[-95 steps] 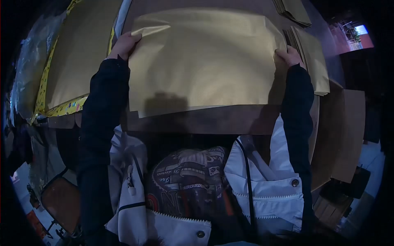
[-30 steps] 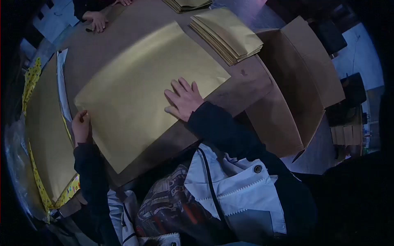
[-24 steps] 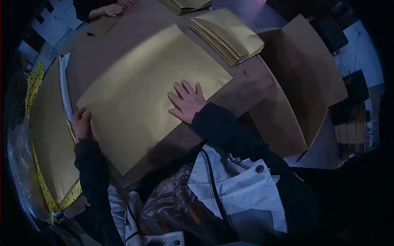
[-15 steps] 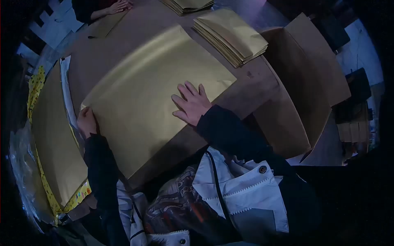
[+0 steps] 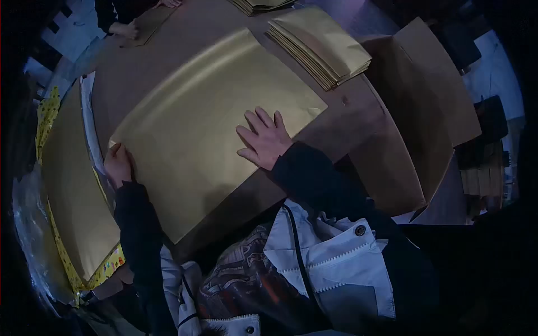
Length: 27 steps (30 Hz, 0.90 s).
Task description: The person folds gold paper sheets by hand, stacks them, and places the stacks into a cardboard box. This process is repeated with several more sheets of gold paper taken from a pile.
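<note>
A large sheet of gold paper (image 5: 190,129) lies spread across the table in front of me. Its left corner is pinched in my left hand (image 5: 118,165), whose fingers are closed over the edge. My right hand (image 5: 264,139) rests flat on the sheet near its right side, fingers spread. To the left of my left hand lies a stack of gold sheets (image 5: 73,168) with yellow patterned wrapping (image 5: 49,115) along its edges. Beyond the sheet, at the upper right, sits a pile of folded gold paper (image 5: 316,42).
An open cardboard box (image 5: 406,106) stands at the right of the table (image 5: 336,126). Another folded gold pile (image 5: 260,4) is at the far edge. Across the table, a co-worker's hand (image 5: 124,29) touches a folded brown piece (image 5: 151,25).
My hands and the sheet keep nearly the same place; the view has shifted slightly. The co-worker's hands have moved apart, one now on the folded piece.
</note>
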{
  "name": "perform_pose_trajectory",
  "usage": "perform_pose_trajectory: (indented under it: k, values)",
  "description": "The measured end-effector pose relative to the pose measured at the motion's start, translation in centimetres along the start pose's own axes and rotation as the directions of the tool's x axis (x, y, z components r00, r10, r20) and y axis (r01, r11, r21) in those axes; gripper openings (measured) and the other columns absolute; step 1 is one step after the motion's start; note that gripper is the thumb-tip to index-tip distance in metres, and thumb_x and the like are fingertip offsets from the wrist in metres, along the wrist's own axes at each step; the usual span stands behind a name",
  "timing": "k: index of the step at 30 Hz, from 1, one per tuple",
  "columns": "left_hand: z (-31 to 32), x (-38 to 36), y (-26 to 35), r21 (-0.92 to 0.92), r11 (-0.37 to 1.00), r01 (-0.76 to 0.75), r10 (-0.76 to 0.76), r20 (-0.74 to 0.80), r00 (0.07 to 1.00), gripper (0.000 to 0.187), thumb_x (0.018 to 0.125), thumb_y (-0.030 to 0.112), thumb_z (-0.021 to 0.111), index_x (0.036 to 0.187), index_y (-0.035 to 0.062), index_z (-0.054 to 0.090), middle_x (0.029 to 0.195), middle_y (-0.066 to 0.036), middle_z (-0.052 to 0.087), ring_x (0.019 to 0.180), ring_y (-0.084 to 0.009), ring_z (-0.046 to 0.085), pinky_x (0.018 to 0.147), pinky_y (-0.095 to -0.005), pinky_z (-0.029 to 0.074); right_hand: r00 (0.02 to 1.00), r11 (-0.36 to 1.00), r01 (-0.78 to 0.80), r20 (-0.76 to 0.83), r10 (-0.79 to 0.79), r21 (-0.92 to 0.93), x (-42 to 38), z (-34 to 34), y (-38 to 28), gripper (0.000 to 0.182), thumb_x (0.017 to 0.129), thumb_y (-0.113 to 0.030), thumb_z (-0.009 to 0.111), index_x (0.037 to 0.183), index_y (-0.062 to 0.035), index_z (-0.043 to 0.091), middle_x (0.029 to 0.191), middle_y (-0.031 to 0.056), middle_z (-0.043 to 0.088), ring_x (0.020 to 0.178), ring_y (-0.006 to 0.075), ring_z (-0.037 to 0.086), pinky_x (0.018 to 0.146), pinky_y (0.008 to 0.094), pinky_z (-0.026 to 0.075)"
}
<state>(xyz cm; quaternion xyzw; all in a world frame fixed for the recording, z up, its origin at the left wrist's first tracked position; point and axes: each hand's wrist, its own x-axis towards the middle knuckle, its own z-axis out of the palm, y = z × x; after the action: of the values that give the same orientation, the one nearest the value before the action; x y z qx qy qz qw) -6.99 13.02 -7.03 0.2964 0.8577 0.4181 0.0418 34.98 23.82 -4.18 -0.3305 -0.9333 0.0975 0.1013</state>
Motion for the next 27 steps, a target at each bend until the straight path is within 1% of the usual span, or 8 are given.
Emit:
perform_pose_trajectory:
  k: [6,7,12,13,14,21,23,27]
  values:
    - [0.3,0.5,-0.1,0.001,1.000,-0.007,0.007,0.011,1.000,0.030,0.086,0.018,0.063,0.107,-0.0035,0.065,0.101,-0.016,0.068,0.092,-0.0231,0.064,0.080,-0.0319,0.049,1.000,1.000,-0.007,0.008,0.007,-0.001,0.0,0.1,0.0,0.056,0.085,-0.046,0.056,0.128,-0.0110,0.050,0.139,0.0212,0.035,0.134,0.0430,0.025,0.101,0.0681,0.023]
    - [0.2,0.2,-0.2,0.114,0.993,-0.032,0.034,-0.015,0.999,0.030,0.086,0.017,0.064,0.108,-0.0029,0.065,0.101,-0.016,0.068,0.093,-0.0247,0.064,0.081,-0.0326,0.049,1.000,1.000,-0.007,0.005,0.007,-0.011,-0.1,0.2,0.1,0.055,0.085,-0.045,0.057,0.127,-0.0117,0.049,0.139,0.0199,0.035,0.134,0.0423,0.025,0.101,0.0674,0.025]
    - [0.1,0.1,-0.2,0.030,0.999,0.028,-0.029,0.035,0.999,0.036,0.086,0.027,0.059,0.110,0.0010,0.065,0.108,-0.019,0.066,0.101,-0.0302,0.063,0.088,-0.0338,0.046,1.000,0.998,0.008,0.027,-0.006,-0.070,-0.1,0.1,0.0,0.055,0.085,-0.044,0.058,0.129,-0.0125,0.049,0.140,0.0181,0.035,0.133,0.0413,0.027,0.100,0.0666,0.026]
    - [-0.3,-0.4,1.1,0.207,0.978,0.012,-0.013,0.003,1.000,0.034,0.085,0.027,0.060,0.109,0.0048,0.067,0.106,-0.019,0.066,0.101,-0.0319,0.063,0.087,-0.0342,0.047,1.000,0.996,0.005,0.007,-0.004,-0.091,0.1,0.4,-0.1,0.055,0.085,-0.044,0.057,0.129,-0.0126,0.049,0.141,0.0176,0.035,0.133,0.0410,0.027,0.100,0.0660,0.026]
    - [0.1,0.4,-0.8,0.147,0.986,-0.073,0.078,-0.028,0.997,0.030,0.084,0.027,0.061,0.106,0.0074,0.068,0.105,-0.018,0.067,0.099,-0.0331,0.062,0.086,-0.0353,0.048,1.000,0.996,0.014,0.010,-0.013,-0.092,0.1,0.7,0.2,0.055,0.086,-0.044,0.057,0.130,-0.0127,0.049,0.142,0.0170,0.034,0.134,0.0406,0.027,0.101,0.0652,0.025]
    - [-0.8,-0.8,0.8,0.159,0.983,-0.088,0.085,0.027,0.996,0.029,0.086,0.023,0.061,0.107,0.0036,0.067,0.101,-0.016,0.068,0.096,-0.0272,0.065,0.082,-0.0333,0.049,0.999,0.993,0.038,-0.011,-0.039,-0.108,0.2,1.7,0.9,0.054,0.088,-0.045,0.055,0.130,-0.0118,0.051,0.143,0.0188,0.034,0.135,0.0404,0.026,0.103,0.0649,0.023]
    - [-0.8,-0.5,0.0,0.026,0.990,-0.141,0.140,0.024,0.990,0.029,0.086,0.023,0.061,0.107,0.0042,0.067,0.099,-0.015,0.069,0.095,-0.0267,0.065,0.081,-0.0328,0.050,0.998,0.993,0.067,-0.006,-0.068,-0.101,0.4,1.9,1.4,0.054,0.088,-0.044,0.055,0.130,-0.0116,0.050,0.143,0.0188,0.034,0.135,0.0400,0.026,0.103,0.0649,0.023]
    - [-0.6,-0.3,-0.8,0.086,0.974,-0.210,0.211,-0.001,0.977,0.028,0.085,0.023,0.062,0.105,0.0040,0.068,0.099,-0.016,0.069,0.093,-0.0281,0.066,0.081,-0.0333,0.050,0.997,0.992,0.079,0.006,-0.078,-0.103,0.4,1.9,1.7,0.053,0.088,-0.042,0.054,0.132,-0.0124,0.049,0.144,0.0184,0.033,0.136,0.0393,0.026,0.103,0.0649,0.023]
